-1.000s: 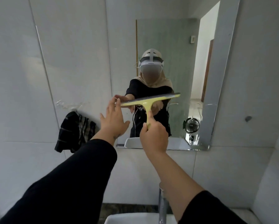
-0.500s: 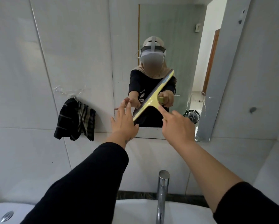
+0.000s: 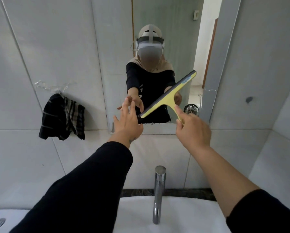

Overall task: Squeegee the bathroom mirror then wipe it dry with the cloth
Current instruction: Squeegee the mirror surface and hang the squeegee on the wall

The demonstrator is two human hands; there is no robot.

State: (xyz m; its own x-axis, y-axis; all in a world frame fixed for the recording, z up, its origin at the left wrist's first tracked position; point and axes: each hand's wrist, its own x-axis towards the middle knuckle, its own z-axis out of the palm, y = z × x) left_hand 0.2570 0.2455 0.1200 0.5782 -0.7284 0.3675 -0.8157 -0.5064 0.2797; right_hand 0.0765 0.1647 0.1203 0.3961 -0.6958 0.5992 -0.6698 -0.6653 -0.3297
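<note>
Head view: right hand [image 3: 193,130] clamped on yellow squeegee [image 3: 168,95] handle, blade tilted across lower middle of mirror [image 3: 157,22], low end near bottom edge. Left hand [image 3: 127,121] fingers spread, holding nothing, at mirror's lower left corner. Striped cloth [image 3: 62,117] hanging on wall hook, left of frame, well apart from both hands. Likely trouble: slanted blade leaving streaks, or drips running off bottom edge; loose fingertip grip could slip. Pale tiled walls all round, chrome tap [image 3: 158,190] and white sink [image 3: 140,214] at bottom of frame
</note>
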